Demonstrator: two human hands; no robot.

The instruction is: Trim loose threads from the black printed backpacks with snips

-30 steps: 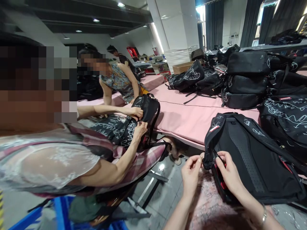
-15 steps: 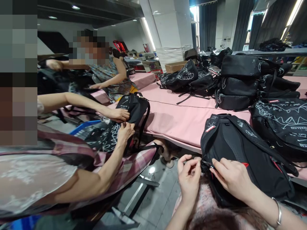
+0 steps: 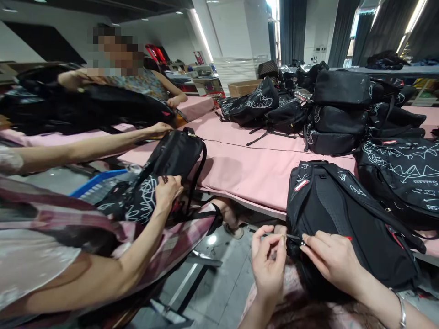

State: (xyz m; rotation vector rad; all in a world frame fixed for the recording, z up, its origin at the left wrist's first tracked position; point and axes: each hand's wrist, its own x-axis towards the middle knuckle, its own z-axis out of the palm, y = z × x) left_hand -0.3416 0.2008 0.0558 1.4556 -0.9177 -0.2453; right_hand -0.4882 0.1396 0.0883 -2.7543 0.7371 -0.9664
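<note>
A black backpack (image 3: 346,214) with white scribbles leans against the table edge in front of me, its back panel and shoulder straps facing up. At its left lower side, a thin dark strap (image 3: 293,237) stretches between my two hands. My left hand (image 3: 269,256) pinches one end of it between thumb and forefinger, the other fingers curled. Closed against the bag, my right hand (image 3: 332,256) pinches the strap near the backpack's side. A small pale bit shows at its fingertips, too small to name. Something red peeks out behind the right hand.
A pink-covered table (image 3: 236,169) runs ahead. Stacked black backpacks (image 3: 339,87) stand at its back right, and another printed backpack (image 3: 404,178) lies at right. To my left, a co-worker's hands handle a backpack (image 3: 180,155) by a blue basket (image 3: 98,183); another person stands beyond.
My hands have stayed close to the bag, with more of the dark strap now showing between them. The near co-worker's far hand moved up along their backpack. The farther person has lifted a black bag.
</note>
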